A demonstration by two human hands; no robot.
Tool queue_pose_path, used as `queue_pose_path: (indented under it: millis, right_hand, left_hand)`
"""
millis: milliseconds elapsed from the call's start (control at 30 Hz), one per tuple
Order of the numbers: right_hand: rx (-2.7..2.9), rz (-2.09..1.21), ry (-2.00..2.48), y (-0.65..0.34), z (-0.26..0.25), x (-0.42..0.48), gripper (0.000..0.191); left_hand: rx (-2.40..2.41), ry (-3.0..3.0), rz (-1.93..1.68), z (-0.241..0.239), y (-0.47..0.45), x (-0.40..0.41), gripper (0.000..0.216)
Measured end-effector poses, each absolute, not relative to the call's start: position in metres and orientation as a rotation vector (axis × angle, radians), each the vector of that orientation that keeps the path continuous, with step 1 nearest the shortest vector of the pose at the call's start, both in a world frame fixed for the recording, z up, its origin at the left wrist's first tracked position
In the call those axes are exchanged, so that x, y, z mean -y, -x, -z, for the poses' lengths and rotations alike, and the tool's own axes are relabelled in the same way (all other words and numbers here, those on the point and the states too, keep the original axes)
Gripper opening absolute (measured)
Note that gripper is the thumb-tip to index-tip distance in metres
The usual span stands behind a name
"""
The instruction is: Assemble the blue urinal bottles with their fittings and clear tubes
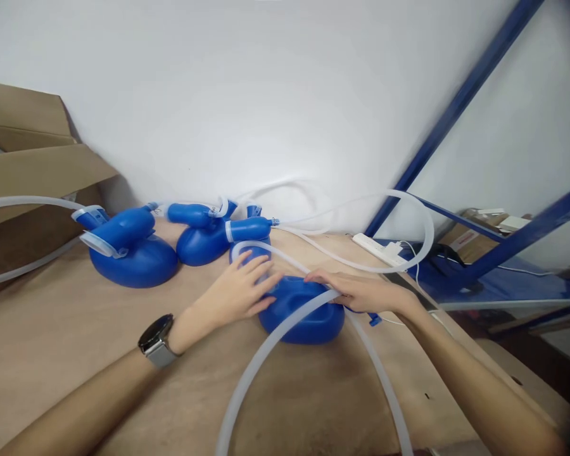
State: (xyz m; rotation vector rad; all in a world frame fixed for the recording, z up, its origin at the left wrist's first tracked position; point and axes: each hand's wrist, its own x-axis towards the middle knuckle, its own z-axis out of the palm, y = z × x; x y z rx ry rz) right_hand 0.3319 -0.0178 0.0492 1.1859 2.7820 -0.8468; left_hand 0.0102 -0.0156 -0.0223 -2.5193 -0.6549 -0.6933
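wooden tabletop (pixel 52 354), one blue vessel (pixel 304 324) resting on it, three similar vessels (pixel 137 265) farther back, pale tubing (pixel 382 373) trailing across

Both forearms (pixel 90 399) reach forward — left grip (pixel 237 290) palm down, fingers (pixel 259 288) spread (and lightly bent); right grip (pixel 358 292) curled, wrist (pixel 405 301) bent inward, one finger (pixel 318 275) stretched out.

On the surface (pixel 209 405), the left hand (pixel 240 288), fingers spread, touches the left side of a blue bottle (pixel 308 326); the right hand (pixel 361 291) is at its right, where a translucent tube (pixel 261 354) meets the fingers. Three more blue bottles (pixel 137 263) stand near the far edge, a cardboard box (pixel 28 171) by its left end, a power strip (pixel 373 247) by its right.
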Motion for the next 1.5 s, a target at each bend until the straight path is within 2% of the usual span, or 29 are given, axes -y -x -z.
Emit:
queue_pose_path:
  millis: [100, 200, 300, 367, 467, 533, 733, 900, 933, 1000, 1100, 1167, 1200, 1267, 1400, 1500]
  right_hand:
    - [-2.829, 0.85, -1.153, -0.328, -0.036, 0.023, 0.065]
    - [-2.969, 0.744, -1.295, -0.317, -0.013, 0.026, 0.058]
    - [-3.111, 0.634, -1.443, -0.302, 0.009, 0.024, 0.049]
    - [-3.183, 0.628, -1.38, -0.294, 0.017, 0.018, 0.047]
    - [-3.224, 0.669, -1.2, -0.287, 0.018, 0.008, 0.049]
    - [-3.208, 0.674, -1.14, -0.283, 0.015, 0.002, 0.05]
    - [-3.201, 0.63, -1.079, -0.273, 0.014, -0.005, 0.057]
    - [-3.217, 0.563, -1.068, -0.278, 0.019, -0.005, 0.067]
    - [-3.213, 0.56, -1.068, -0.279, 0.019, -0.005, 0.069]
    - [-3.204, 0.574, -1.063, -0.281, 0.018, -0.006, 0.072]
    - [-3.202, 0.624, -1.068, -0.281, 0.015, -0.006, 0.075]
    - [-3.204, 0.636, -1.074, -0.28, 0.014, -0.006, 0.075]
    - [-3.199, 0.628, -1.077, -0.279, 0.014, -0.006, 0.075]
    - [-3.174, 0.586, -1.101, -0.278, 0.015, -0.005, 0.074]
    - [-3.092, 0.496, -1.249, -0.276, 0.017, -0.002, 0.077]
    - [-3.059, 0.468, -1.277, -0.273, 0.017, -0.001, 0.077]
  left_hand:
    - [0.722, 2.496, 0.557, 0.019, -0.033, 0.028, 0.013]
    - [0.759, 2.455, 0.412, 0.024, -0.04, 0.035, 0.015]
    - [0.718, 2.42, 0.426, 0.028, -0.034, 0.033, 0.019]
    - [0.724, 2.462, 0.644, 0.03, -0.029, 0.03, 0.022]
    - [0.854, 2.487, 1.273, 0.034, -0.021, 0.029, 0.024]
    - [0.958, 2.412, 1.561, 0.038, -0.017, 0.034, 0.025]
    - [1.252, 2.235, 1.915, 0.047, -0.016, 0.05, 0.027]
    - [1.454, 1.878, 2.592, 0.03, -0.007, 0.043, 0.034]
    - [1.451, 1.821, 2.627, 0.025, 0.001, 0.04, 0.035]
    - [1.529, 1.935, 2.478, 0.017, 0.022, 0.031, 0.035]
    - [1.831, 2.511, 1.554, 0.009, 0.059, 0.021, 0.027]
    - [1.792, 2.787, 0.974, 0.005, 0.074, 0.021, 0.021]
    - [1.71, 2.865, 0.816, 0.003, 0.076, 0.024, 0.02]
    - [1.542, 2.929, 0.784, -0.002, 0.072, 0.036, 0.023]
    - [1.327, 2.979, 0.984, -0.006, 0.044, 0.059, 0.033]
    - [1.244, 2.958, 0.959, 0.001, 0.031, 0.056, 0.04]
